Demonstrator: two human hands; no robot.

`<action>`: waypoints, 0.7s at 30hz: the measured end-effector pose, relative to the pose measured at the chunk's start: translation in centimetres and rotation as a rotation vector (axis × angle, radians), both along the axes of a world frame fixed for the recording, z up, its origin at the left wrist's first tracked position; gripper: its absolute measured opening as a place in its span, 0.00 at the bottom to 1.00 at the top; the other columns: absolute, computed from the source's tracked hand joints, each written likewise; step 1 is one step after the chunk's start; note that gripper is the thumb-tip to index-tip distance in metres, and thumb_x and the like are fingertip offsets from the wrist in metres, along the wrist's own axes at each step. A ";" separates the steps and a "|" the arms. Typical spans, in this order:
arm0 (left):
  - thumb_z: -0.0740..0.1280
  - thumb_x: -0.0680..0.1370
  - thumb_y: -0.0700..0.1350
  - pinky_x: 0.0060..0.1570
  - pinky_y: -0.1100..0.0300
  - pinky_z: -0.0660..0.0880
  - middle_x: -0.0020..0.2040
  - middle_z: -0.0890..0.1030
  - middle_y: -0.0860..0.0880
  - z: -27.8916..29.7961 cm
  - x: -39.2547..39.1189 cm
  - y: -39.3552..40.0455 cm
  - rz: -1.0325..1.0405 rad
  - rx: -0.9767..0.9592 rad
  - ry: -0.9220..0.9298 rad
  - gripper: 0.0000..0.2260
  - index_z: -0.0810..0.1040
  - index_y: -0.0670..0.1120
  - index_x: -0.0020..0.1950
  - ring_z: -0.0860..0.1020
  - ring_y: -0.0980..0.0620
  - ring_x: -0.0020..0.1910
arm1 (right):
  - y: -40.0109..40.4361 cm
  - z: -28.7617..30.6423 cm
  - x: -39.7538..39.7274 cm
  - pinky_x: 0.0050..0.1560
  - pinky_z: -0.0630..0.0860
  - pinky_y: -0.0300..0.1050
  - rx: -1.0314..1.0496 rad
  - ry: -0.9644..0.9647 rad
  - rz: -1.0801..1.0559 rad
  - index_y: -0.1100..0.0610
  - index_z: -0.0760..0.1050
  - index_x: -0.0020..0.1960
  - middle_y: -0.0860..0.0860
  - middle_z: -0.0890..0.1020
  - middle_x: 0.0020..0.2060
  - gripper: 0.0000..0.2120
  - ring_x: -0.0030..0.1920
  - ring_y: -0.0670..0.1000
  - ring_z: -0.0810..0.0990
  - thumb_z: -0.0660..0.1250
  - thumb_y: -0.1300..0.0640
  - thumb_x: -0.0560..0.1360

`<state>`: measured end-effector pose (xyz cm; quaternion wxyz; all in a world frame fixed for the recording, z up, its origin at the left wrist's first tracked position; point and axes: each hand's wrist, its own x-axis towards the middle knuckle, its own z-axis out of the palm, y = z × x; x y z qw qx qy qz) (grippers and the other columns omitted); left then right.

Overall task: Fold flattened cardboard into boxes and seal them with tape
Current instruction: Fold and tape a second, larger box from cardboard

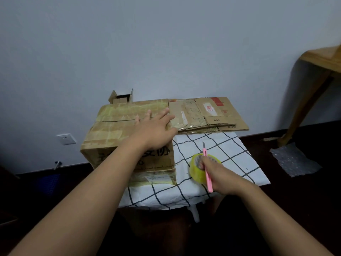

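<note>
Pressing flat on top of assembled cardboard box [118, 130] with left hand [154, 131], fingers straight and spread, palm down near box's right edge. Box sitting on left part of small table, covered in white cloth with black grid [212, 145]; top flaps closed, seam line across top, old yellowish tape patches on top, black print on front face. Gripping pink utility knife [207, 168] in right hand [219, 177], fingers curled round handle, blade tip pointing away. Same hand resting on yellow tape roll [198, 170], roll lying on cloth just right of box; whether fingers also hold roll, cannot tell. Stack of flattened cardboard [206, 114] lying at table's far side, touching box's right rear, against wall. Small open box [120, 97] behind big box. Wall socket [65, 138] lower left. Bubble wrap sheet [293, 159] on dark floor at right, below wooden furniture [321, 71].
</note>
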<state>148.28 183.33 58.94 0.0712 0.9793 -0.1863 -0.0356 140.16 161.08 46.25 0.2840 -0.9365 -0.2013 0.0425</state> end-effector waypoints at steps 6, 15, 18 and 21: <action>0.52 0.82 0.60 0.75 0.35 0.41 0.81 0.45 0.60 0.0 -0.1 0.0 -0.002 -0.010 0.003 0.25 0.55 0.61 0.79 0.44 0.42 0.80 | 0.4 -0.8 -1.3 0.33 0.69 0.51 -0.144 0.191 -0.025 0.45 0.56 0.50 0.55 0.74 0.39 0.16 0.36 0.55 0.74 0.61 0.60 0.74; 0.51 0.81 0.61 0.75 0.35 0.40 0.81 0.44 0.60 0.0 -0.3 -0.1 0.002 -0.004 0.013 0.26 0.53 0.61 0.80 0.43 0.42 0.80 | 3.8 6.5 4.7 0.53 0.79 0.53 0.892 0.089 -0.470 0.51 0.60 0.48 0.55 0.84 0.50 0.08 0.48 0.53 0.84 0.59 0.59 0.82; 0.51 0.81 0.62 0.75 0.35 0.40 0.81 0.44 0.61 -0.2 -0.3 -0.1 -0.001 -0.005 0.004 0.26 0.53 0.62 0.79 0.43 0.42 0.80 | 6.6 7.7 7.7 0.42 0.79 0.47 1.082 0.292 -0.547 0.55 0.62 0.61 0.56 0.82 0.47 0.14 0.41 0.52 0.82 0.64 0.55 0.80; 0.51 0.81 0.63 0.75 0.35 0.40 0.80 0.45 0.62 -0.3 0.0 -0.1 0.003 -0.007 0.005 0.26 0.53 0.64 0.79 0.43 0.42 0.80 | 8.2 8.3 9.0 0.31 0.75 0.42 1.228 0.403 -0.551 0.56 0.63 0.64 0.55 0.77 0.41 0.18 0.33 0.49 0.78 0.66 0.56 0.79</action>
